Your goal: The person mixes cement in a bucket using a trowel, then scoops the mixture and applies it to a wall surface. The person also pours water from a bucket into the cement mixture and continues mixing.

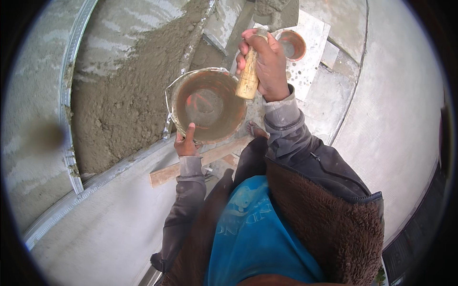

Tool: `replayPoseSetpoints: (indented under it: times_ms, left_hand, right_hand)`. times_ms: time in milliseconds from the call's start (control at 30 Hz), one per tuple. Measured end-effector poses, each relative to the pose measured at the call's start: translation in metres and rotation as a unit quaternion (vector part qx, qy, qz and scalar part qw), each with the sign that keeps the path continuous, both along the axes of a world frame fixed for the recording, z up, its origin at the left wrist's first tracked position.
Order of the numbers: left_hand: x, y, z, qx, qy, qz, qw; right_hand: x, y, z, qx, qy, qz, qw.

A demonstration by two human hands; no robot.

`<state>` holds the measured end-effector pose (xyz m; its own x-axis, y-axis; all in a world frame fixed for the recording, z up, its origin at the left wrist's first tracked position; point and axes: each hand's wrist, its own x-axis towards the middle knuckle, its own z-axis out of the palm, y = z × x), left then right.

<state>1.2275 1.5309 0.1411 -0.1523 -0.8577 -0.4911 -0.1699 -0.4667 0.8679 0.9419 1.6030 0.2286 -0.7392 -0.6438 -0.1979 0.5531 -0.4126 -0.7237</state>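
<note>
My left hand [186,142] grips the near rim of an orange bucket [210,102], thumb over the edge. Grey mortar smears coat the bucket's inside, and its mouth faces up toward me. Raised to the right of the bucket, my right hand [269,64] is closed round the thick wooden handle of a trowel [248,80]. The handle's butt points toward me; the trowel's far end is partly hidden by my fingers and blends into grey mortar [275,10] beyond. Just past my right wrist stands a smaller orange bucket [299,46].
Wet mortar [121,105] spreads over the wall surface at left, bordered by a perforated metal strip [66,90] and a ledge edge [109,174]. A wooden plank [202,159] lies below the bucket. A spattered white board [312,28] lies under the small bucket. My foot [256,128] is near the plank.
</note>
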Motion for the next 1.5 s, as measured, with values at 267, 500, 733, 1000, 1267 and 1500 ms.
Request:
replayPoseSetpoints:
  times_ms: [267, 500, 733, 1000, 1267, 1500]
  left_hand:
    - [0.037, 0.022, 0.019, 0.023, -0.026, 0.012, 0.999]
    - [0.025, 0.001, -0.014, -0.064, 0.017, 0.045, 0.997]
    - [-0.066, -0.001, 0.026, -0.203, 0.022, -0.162, 0.965]
    - [-0.088, -0.016, 0.071, -0.271, -0.078, -0.202, 0.938]
    - [-0.092, 0.001, 0.058, -0.37, -0.068, -0.191, 0.907]
    - [-0.105, 0.014, 0.067, -0.429, 0.014, -0.266, 0.863]
  right_hand:
    - [0.035, -0.168, -0.101, 0.292, 0.341, -0.073, 0.891]
    - [0.092, -0.002, -0.067, 0.125, 0.309, 0.293, 0.896]
    - [0.06, 0.014, -0.083, 0.427, 0.701, 0.283, 0.496]
    - [0.037, 0.032, -0.048, 0.481, 0.728, 0.239, 0.426]
    - [0.03, 0.048, -0.048, 0.456, 0.641, 0.307, 0.536]
    - [0.053, 0.077, -0.113, 0.312, 0.422, 0.299, 0.797]
